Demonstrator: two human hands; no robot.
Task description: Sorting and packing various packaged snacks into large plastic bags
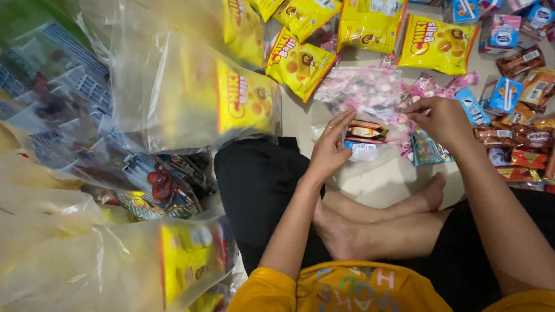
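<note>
The left hand (330,149) lies flat, fingers spread and together pressing on the side of a clear plastic bag (360,155) that rests on the floor just ahead of the crossed bare feet (381,221). Inside the bag a few small snack packets (364,132) are stacked, brown and blue ones among them. The right hand (441,120) is further out, fingers curled down onto the pile of small pink wrapped sweets (420,87); whether it has already pinched one I cannot tell, since the fingertips are hidden behind the knuckles.

Just beyond the bag lies a larger clear pouch of pink candies (360,87). Yellow biscuit packs (435,44) fan out along the far side of the floor, and brown chocolate wafer sachets (522,140) crowd the right edge. To the left, filled transparent goodie bags (179,94) lean in a heap.

The bag looks slippery and its mouth is only held by that flat palm; if the palm shifts, the opening could fold shut and the stacked packets slide out. The loose sweets could also scatter if the right forearm sweeps across them.
</note>
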